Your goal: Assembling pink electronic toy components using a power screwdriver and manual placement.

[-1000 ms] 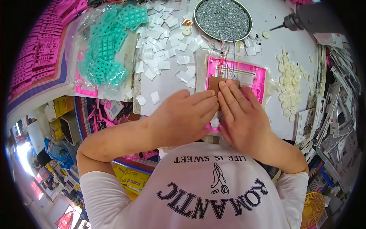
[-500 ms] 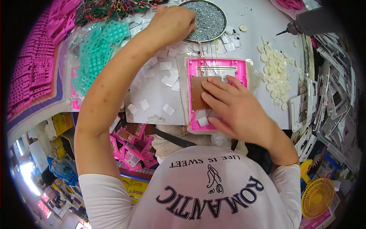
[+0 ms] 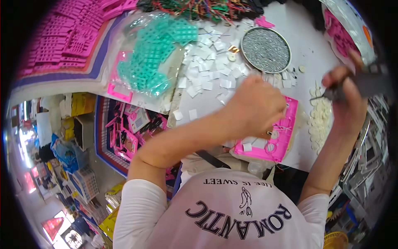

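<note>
My left hand (image 3: 259, 108) is closed, knuckles up, over a pink plastic housing (image 3: 287, 139) that lies on the table before me. Its fingertips are mostly hidden, so what they pinch cannot be made out. Wires and an edge of a brown board show inside the housing, below that hand. My right hand (image 3: 347, 91) grips a dark grey electric screwdriver (image 3: 369, 86), whose thin bit points left, above a group of off-white round pieces (image 3: 320, 124). Beyond my left hand stands a round dish of small silvery screws (image 3: 266, 50).
Small white squares (image 3: 211, 68) lie scattered left of the dish. Teal plastic grids (image 3: 153, 54) fill a clear bag farther left, near stacked pink parts (image 3: 66, 37). Bundled wires (image 3: 207, 9) lie at the back. Grey-white frames (image 3: 367, 153) crowd the right edge.
My left hand has come from the screw dish down to the pink housing. My right hand has left the housing and taken hold of the electric screwdriver. The view has shifted.
</note>
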Available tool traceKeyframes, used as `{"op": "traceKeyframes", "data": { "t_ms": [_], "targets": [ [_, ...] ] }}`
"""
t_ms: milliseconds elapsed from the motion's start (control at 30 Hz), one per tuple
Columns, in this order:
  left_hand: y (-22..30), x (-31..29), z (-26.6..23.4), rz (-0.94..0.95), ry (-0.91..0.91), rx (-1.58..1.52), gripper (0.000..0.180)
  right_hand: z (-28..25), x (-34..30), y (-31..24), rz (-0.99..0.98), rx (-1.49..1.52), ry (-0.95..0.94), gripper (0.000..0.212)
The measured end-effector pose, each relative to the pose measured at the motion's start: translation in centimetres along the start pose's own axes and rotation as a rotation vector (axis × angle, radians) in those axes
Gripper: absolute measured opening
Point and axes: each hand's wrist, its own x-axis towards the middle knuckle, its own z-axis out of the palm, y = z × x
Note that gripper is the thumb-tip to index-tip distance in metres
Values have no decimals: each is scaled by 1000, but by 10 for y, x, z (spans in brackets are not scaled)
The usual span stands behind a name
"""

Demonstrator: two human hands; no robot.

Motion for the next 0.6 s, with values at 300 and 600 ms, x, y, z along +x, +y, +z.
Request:
{"op": "traceKeyframes", "data": {
  "t_ms": [300, 600],
  "targets": [
    [24, -37, 14, -154, 185, -360, 12, 70, -61, -8, -51, 164, -62, 74],
    [22, -34, 15, -170, 238, -389, 13, 68, -62, -6, -51, 259, -66, 76]
  ]
}}
